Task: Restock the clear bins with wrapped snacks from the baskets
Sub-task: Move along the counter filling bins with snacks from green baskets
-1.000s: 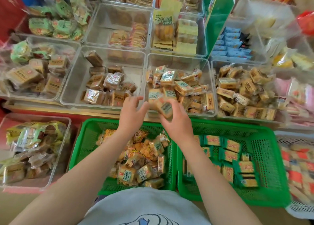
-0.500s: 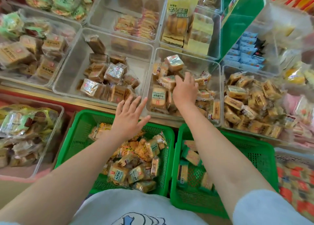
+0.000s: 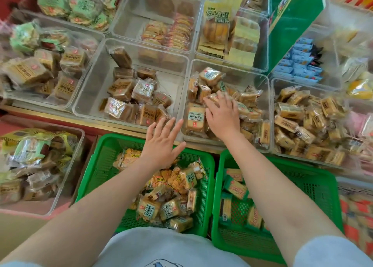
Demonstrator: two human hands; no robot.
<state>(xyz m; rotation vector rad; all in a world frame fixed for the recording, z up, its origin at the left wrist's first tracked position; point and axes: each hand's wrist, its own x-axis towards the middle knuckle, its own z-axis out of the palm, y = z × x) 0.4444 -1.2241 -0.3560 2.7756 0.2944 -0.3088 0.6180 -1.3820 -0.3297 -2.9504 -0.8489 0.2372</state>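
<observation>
Right hand [image 3: 222, 117] flat in the middle clear bin [image 3: 267, 113], fingers relaxed and spread over the pile of wrapped snacks [image 3: 250, 100], palm down, pressing on the wrappers; whether anything is pinched underneath, cannot tell. Left hand [image 3: 162, 143] hovering above the far rim of the left green basket [image 3: 101, 165], fingers splayed and straight, gripping nothing. Both hands apart, left one lower and nearer the body. Beneath the left forearm, a heap of yellow and tan wrapped cakes [image 3: 169, 198] in that basket, some with teal labels. Beside it, touching on the right, a second green basket [image 3: 314, 188] with green-wrapped packets [image 3: 235, 189] along its left side, mesh floor showing further right. Left of the middle bin, another clear bin [image 3: 88, 97] with brown wrapped squares [image 3: 131, 97] piled toward its near right corner, one tilted up at the back. On the right, a further clear bin [image 3: 272, 125] heaped with tan snack packs [image 3: 298, 123]. Behind, bins with orange-wrapped biscuits [image 3: 171, 34] and a tall yellow bag [image 3: 217, 22] standing upright. White shirt [image 3: 161, 248] at the bottom edge.
</observation>
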